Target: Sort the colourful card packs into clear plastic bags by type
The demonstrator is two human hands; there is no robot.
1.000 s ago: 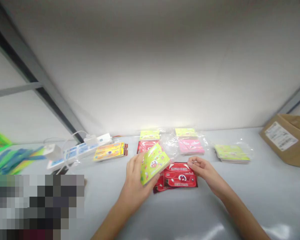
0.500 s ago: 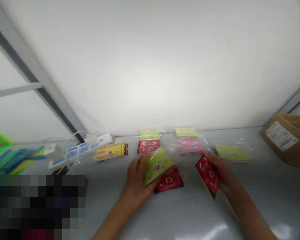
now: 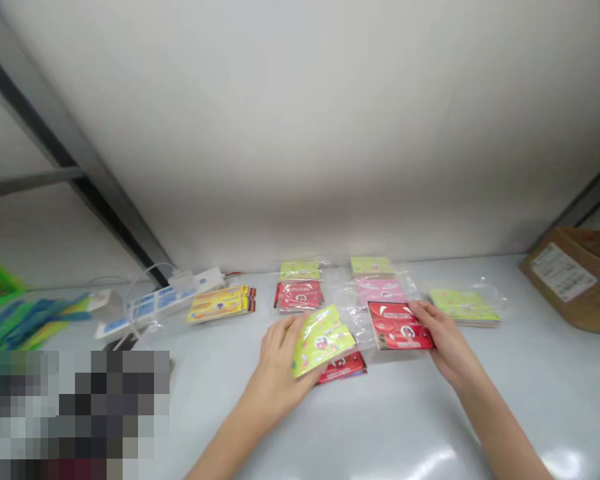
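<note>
My left hand (image 3: 280, 363) grips a yellow-green card booklet (image 3: 323, 341) between thumb and fingers, tilted above the table. Partly hidden beneath it lies a red booklet (image 3: 347, 367). In my right hand (image 3: 443, 333) is another red booklet (image 3: 399, 327), held by its right edge with the printed front up. Behind the hands, clear plastic bags hold small booklets: a green one (image 3: 300, 270) and a red one (image 3: 300, 295) at the left, a green one (image 3: 371, 266) and a pink one (image 3: 380, 291) in the middle, and a green stack (image 3: 464, 305) at the right.
A yellow stack of booklets (image 3: 220, 304) lies left of the bags, beside a white power strip (image 3: 155, 303) with cables. Green and blue items (image 3: 25, 320) sit at far left. A brown cardboard box (image 3: 575, 280) stands at right, with a white wall behind.
My right hand has turned its red booklet from a steep tilt to nearly level, moving it slightly left and up. My left hand has shifted slightly right with the green booklet.
</note>
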